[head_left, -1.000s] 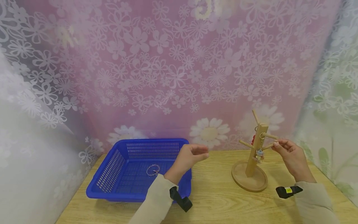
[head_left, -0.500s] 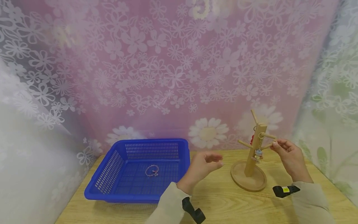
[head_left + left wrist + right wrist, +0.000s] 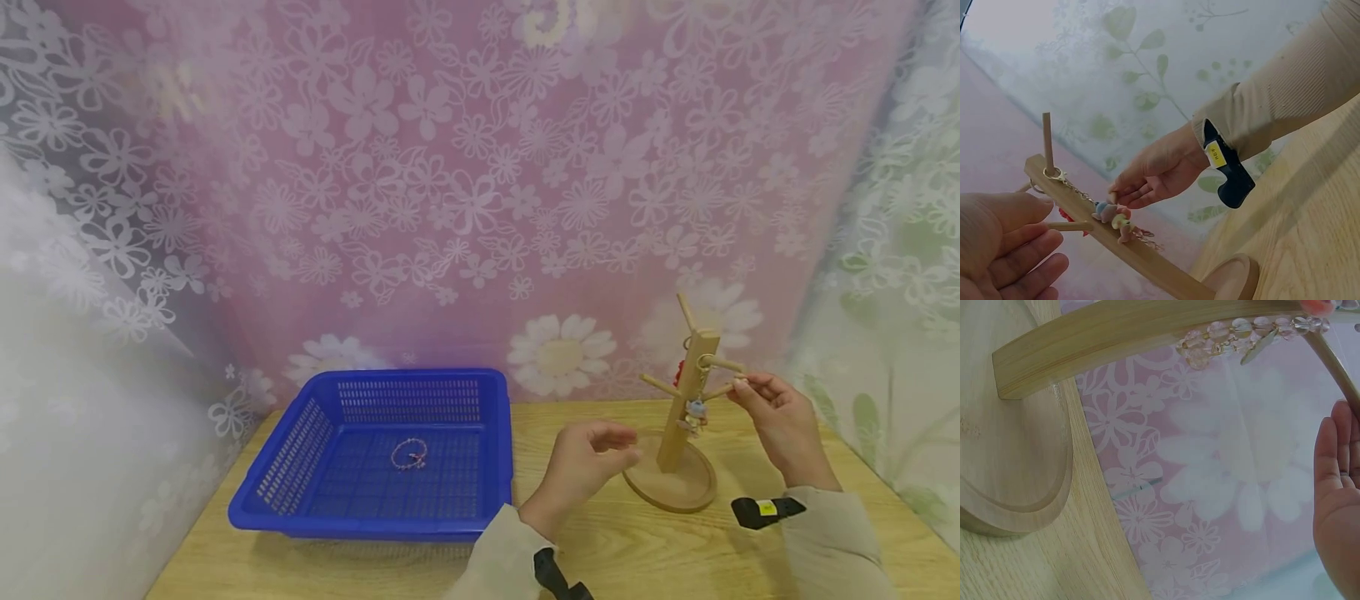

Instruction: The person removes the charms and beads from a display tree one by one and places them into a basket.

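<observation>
A wooden stand (image 3: 672, 454) with several pegs rises from a round base at the right of the table. My right hand (image 3: 782, 425) pinches the tip of its lower right peg (image 3: 718, 392) between thumb and fingers. A beaded bracelet (image 3: 1235, 334) of clear and pink beads hangs on that peg by the post. From the upper peg hangs a keychain (image 3: 696, 413) with a small blue-headed figure. Something red (image 3: 1065, 215) shows behind the post, mostly hidden. My left hand (image 3: 587, 462) hovers by the base's left side, fingers loosely bent, holding nothing.
A blue plastic basket (image 3: 360, 527) stands left of the stand, with another bracelet (image 3: 408, 454) lying on its floor. The wooden table (image 3: 637, 558) backs onto a pink flowered curtain (image 3: 450, 208). A pale curtain (image 3: 911, 400) closes off the right side.
My left hand has moved right, from over the basket's right side to beside the stand's base. My right hand stays at the peg.
</observation>
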Motion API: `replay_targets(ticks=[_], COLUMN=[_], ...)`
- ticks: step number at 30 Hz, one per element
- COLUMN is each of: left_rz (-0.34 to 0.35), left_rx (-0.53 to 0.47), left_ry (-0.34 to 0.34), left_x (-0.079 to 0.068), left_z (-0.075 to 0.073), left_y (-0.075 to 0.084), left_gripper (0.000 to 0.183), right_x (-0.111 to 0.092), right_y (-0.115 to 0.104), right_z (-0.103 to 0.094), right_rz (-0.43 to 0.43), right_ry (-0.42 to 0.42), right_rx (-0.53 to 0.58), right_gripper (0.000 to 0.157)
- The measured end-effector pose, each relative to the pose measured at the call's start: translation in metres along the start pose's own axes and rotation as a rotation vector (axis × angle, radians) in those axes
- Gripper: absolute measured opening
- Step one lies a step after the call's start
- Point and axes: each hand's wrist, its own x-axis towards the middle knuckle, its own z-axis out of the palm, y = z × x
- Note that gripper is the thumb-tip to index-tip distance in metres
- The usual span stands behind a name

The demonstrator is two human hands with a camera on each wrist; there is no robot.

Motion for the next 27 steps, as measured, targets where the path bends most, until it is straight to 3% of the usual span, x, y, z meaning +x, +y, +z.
replay_targets(ticks=[15, 27], left_rz=[-0.040, -0.048], left_rx=[-0.185, -0.112], left_ry=[0.115, 0.159], left_x=[0.002, 0.007], left_z=[0.039, 0.064], left_y=[-0.015, -0.023], left_gripper=[0.020, 0.022], right_x=[0.001, -0.001], right_y=[0.000, 0.001], right_z=[0.003, 0.002], right_rz=[-0.041, -0.041], right_ry=[-0.001, -0.003], right_rx=[0.110, 0.135], right_gripper=[0.013, 0.016])
